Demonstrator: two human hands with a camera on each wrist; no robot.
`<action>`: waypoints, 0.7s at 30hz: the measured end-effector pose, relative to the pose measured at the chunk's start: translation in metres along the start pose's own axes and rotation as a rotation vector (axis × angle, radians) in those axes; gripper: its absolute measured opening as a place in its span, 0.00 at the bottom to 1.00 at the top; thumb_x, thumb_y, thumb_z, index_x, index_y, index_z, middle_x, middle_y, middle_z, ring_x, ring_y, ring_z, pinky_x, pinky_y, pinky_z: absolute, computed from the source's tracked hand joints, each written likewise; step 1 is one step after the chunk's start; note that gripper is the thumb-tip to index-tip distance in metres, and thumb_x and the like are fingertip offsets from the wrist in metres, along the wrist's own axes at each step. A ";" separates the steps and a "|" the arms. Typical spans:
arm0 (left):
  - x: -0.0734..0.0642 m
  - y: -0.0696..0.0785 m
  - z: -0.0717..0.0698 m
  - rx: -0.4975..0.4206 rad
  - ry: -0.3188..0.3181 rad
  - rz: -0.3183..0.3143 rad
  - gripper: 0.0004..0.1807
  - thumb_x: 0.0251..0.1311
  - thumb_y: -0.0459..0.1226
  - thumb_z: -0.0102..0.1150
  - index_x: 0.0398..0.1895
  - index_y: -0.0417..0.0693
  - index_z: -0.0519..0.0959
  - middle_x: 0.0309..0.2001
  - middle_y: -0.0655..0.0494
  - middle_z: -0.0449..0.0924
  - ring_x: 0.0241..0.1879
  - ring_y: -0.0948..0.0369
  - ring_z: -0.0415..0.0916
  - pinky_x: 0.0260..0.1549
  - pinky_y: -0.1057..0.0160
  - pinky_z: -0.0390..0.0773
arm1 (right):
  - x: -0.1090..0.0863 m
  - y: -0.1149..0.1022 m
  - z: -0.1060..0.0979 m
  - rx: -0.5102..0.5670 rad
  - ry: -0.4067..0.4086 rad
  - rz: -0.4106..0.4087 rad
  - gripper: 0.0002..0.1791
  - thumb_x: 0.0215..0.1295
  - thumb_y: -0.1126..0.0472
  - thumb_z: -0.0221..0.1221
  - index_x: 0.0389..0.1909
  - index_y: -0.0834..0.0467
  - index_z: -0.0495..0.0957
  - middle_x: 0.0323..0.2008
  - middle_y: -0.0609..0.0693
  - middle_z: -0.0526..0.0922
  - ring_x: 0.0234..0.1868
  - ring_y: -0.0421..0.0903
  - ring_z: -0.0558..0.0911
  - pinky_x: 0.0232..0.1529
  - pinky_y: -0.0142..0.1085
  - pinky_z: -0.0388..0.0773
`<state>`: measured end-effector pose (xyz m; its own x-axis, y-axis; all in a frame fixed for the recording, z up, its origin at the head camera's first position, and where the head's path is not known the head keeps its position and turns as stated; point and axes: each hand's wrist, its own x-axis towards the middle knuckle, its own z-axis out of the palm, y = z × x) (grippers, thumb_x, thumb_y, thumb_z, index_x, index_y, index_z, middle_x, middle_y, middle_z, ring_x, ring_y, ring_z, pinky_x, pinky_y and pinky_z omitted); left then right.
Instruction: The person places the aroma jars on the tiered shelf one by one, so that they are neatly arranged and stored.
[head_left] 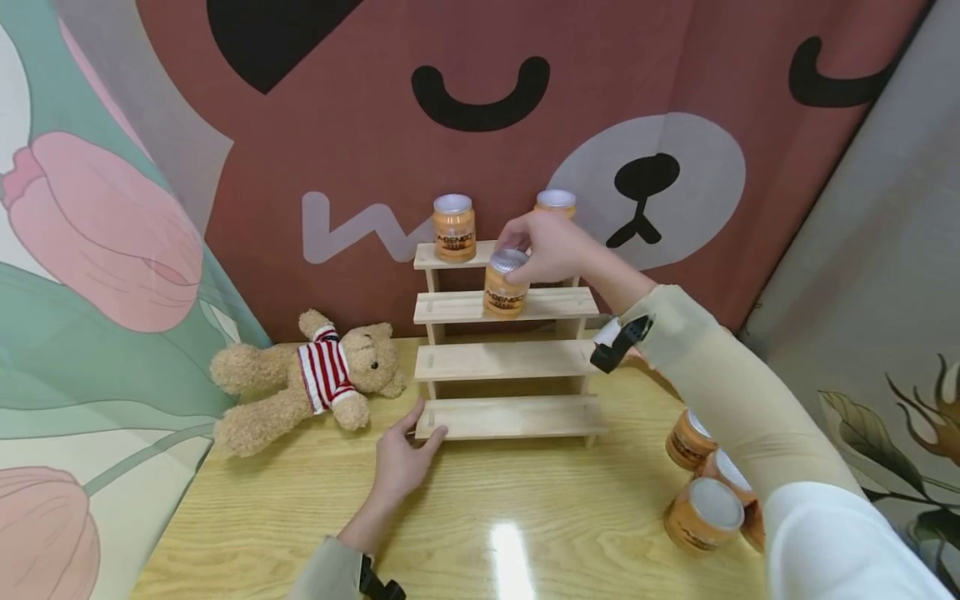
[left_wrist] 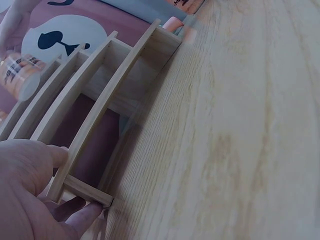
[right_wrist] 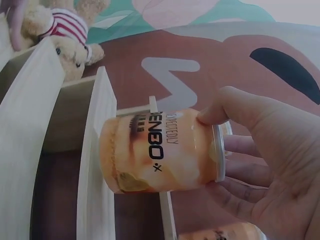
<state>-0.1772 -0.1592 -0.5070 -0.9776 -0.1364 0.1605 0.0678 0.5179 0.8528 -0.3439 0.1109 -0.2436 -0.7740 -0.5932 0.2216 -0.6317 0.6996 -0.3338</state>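
Observation:
My right hand (head_left: 551, 246) pinches an orange can (head_left: 504, 292) with a silver lid near its top, over the second step from the top of a wooden tiered shelf (head_left: 510, 361). In the right wrist view the thumb and fingers grip the can (right_wrist: 157, 152) around its lid end. On the top step stand a second orange can (head_left: 454, 229) at the left and a third can (head_left: 557, 200), partly hidden behind my right hand. My left hand (head_left: 405, 454) grips the front left corner of the bottom step, thumb on top and fingers at its side in the left wrist view.
A teddy bear (head_left: 322, 371) in a red-and-white striped shirt lies left of the shelf. Several more orange cans (head_left: 703, 517) stand at the right of the wooden table (head_left: 450, 533), partly behind my right sleeve. A curtain (head_left: 337, 150) with a bear print hangs behind.

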 end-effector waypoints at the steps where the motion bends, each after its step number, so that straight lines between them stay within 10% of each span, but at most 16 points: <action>1: 0.000 0.000 0.000 0.000 0.001 0.002 0.36 0.67 0.41 0.73 0.76 0.41 0.72 0.68 0.42 0.81 0.60 0.49 0.85 0.54 0.52 0.86 | 0.003 -0.002 0.002 0.008 0.002 0.003 0.18 0.56 0.54 0.74 0.48 0.53 0.88 0.45 0.49 0.91 0.48 0.49 0.87 0.51 0.46 0.85; 21: -0.005 0.004 0.001 -0.021 -0.001 0.007 0.36 0.67 0.40 0.74 0.75 0.39 0.73 0.70 0.43 0.80 0.62 0.48 0.84 0.56 0.50 0.85 | 0.037 -0.034 0.040 0.092 0.029 0.085 0.19 0.56 0.51 0.77 0.49 0.49 0.90 0.51 0.47 0.89 0.54 0.48 0.81 0.57 0.45 0.82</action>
<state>-0.1726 -0.1555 -0.5048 -0.9772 -0.1317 0.1663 0.0791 0.5013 0.8616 -0.3499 0.0491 -0.2607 -0.8262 -0.5207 0.2152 -0.5585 0.7064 -0.4348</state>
